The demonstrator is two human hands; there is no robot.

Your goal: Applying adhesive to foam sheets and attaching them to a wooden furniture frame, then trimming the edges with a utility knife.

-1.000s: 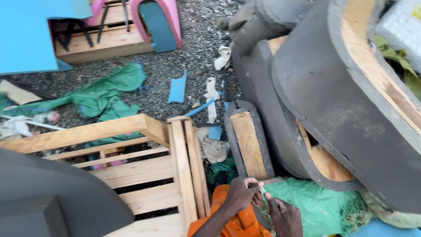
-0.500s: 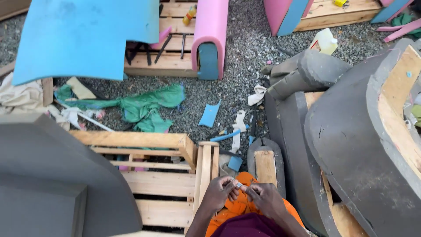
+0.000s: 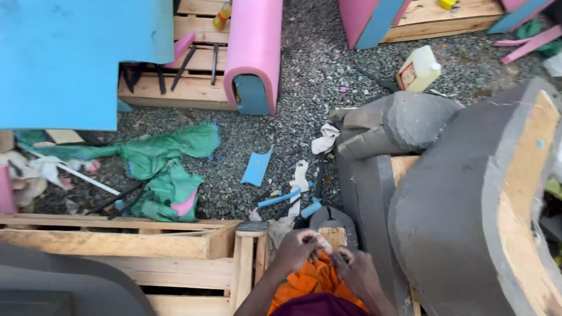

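You are standing between a grey padded frame [image 3: 468, 205] and a wooden pallet [image 3: 134, 257]; you are holding both hands over orange cloth [image 3: 310, 281] at your waist; your left hand [image 3: 298, 248] and right hand [image 3: 354, 272] are pinching something small between curled fingers, too tiny to identify.

Both hands [image 3: 328, 260] pinch something small, perhaps.

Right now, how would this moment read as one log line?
left hand: pinching small pale object | right hand: touching it | below: orange cloth | beside: bare wooden frame
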